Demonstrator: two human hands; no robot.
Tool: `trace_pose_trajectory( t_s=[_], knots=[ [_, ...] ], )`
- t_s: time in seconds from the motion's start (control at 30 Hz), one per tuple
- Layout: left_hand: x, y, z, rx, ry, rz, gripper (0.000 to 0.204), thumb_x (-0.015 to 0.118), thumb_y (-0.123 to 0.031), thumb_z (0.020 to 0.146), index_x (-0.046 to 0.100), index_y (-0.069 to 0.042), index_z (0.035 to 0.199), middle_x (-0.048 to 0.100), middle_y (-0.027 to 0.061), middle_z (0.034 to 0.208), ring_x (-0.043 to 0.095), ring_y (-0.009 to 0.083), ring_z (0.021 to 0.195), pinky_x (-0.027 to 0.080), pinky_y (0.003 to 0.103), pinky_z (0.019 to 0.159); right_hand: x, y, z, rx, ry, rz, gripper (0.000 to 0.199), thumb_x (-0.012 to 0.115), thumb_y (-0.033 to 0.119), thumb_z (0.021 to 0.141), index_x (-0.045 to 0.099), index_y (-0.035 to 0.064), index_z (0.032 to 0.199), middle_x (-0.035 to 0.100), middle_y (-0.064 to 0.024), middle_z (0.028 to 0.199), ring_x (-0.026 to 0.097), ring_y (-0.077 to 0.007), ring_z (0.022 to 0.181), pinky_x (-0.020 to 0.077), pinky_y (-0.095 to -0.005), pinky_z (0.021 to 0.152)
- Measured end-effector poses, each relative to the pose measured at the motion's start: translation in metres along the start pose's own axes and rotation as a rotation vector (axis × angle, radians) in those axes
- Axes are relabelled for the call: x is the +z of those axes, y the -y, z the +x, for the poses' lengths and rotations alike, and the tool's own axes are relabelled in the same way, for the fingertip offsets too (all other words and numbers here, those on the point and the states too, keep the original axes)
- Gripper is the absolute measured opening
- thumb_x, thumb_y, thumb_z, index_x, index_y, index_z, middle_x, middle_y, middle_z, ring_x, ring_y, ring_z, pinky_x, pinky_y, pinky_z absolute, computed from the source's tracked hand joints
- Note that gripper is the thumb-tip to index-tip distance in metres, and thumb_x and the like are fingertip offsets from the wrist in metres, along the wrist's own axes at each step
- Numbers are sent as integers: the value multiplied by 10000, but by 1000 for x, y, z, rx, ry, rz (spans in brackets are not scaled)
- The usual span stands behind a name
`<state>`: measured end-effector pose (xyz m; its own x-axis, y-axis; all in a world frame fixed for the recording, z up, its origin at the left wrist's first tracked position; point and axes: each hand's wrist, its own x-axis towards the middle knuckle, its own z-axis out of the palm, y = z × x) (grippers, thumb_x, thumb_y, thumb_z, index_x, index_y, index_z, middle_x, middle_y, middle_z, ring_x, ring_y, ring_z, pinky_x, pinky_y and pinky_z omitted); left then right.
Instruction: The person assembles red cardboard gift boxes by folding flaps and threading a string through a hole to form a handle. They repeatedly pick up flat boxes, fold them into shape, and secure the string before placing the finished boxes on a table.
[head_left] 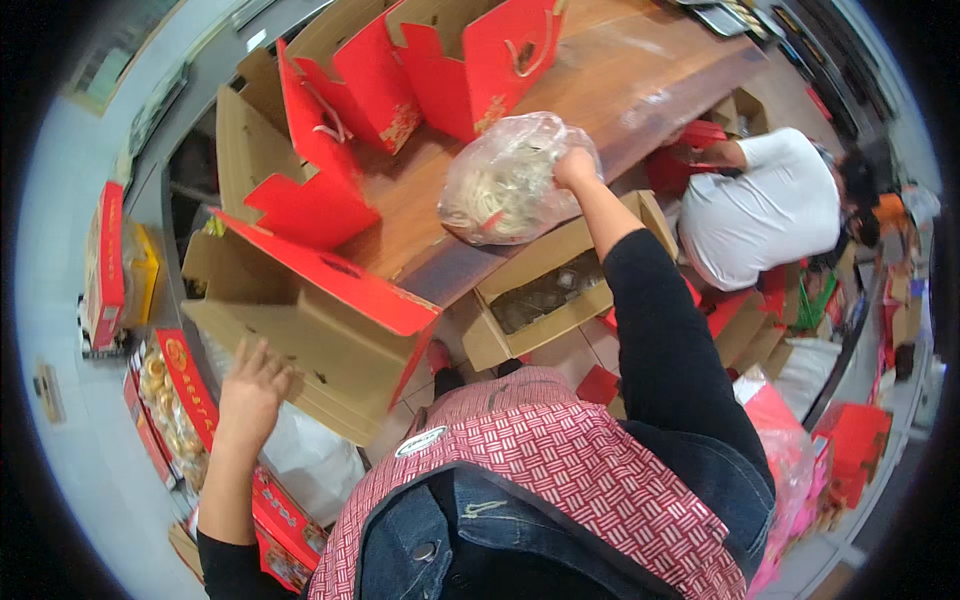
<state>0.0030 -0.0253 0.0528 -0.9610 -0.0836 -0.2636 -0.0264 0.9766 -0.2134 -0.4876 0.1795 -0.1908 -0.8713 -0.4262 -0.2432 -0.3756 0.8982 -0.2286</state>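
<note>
My right hand (574,167) grips the gathered top of a clear plastic bag (505,185) filled with pale noodle-like strands. The bag rests on the brown wooden table (640,80). My left hand (250,390) is spread open with its fingers against the cardboard side of an unfolded red-and-brown gift box (320,320) at the table's near corner. More red gift boxes with rope handles (470,60) stand open on the table behind the bag.
An open cardboard carton (545,285) sits on the floor under the table edge. A person in a white shirt (765,205) crouches at the right among red boxes. Red packaged goods (180,400) are stacked at the left. A pink plastic bag (790,460) lies at lower right.
</note>
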Motion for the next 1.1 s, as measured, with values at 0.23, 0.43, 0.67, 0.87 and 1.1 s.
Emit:
trace_pose_trajectory(
  t_s=[0.23,0.43,0.67,0.87,1.1],
  knots=[
    [9,-16,32,-851,-251,-765,398,447,-243,882,483,-13,1205,513,170,1199,481,268,1133,417,358,888,66,-2,50,-34,68,-346,294,526,190,778,631,81,1031,606,-122,1062,570,-253,1009,448,-349,837],
    [15,-22,117,-1294,-356,-1656,802,588,-442,760,196,-47,1339,441,173,1224,506,317,1025,490,420,729,65,16,34,93,-7,-221,276,513,179,794,631,66,1017,624,-126,1008,586,-257,972,456,-355,806],
    [16,-12,83,-826,-460,-2023,593,434,77,615,418,-37,1197,555,81,1060,560,181,908,472,312,743,13,-13,24,60,-404,1239,145,521,138,846,555,32,752,627,-93,750,585,-164,607,460,-302,539],
    [27,15,-11,-725,-288,-2049,565,477,59,652,415,-38,1205,554,79,1052,578,168,903,491,290,752,-224,51,-96,-432,-662,1545,130,556,143,860,568,14,868,519,-13,662,412,-47,504,314,-169,430],
    [44,69,-10,-767,-384,-2030,612,414,71,621,406,-32,1224,556,80,1033,576,150,866,490,261,702,-215,176,-181,-692,-274,960,152,619,155,811,656,44,909,590,25,755,483,-29,662,373,-185,576]
  ],
)
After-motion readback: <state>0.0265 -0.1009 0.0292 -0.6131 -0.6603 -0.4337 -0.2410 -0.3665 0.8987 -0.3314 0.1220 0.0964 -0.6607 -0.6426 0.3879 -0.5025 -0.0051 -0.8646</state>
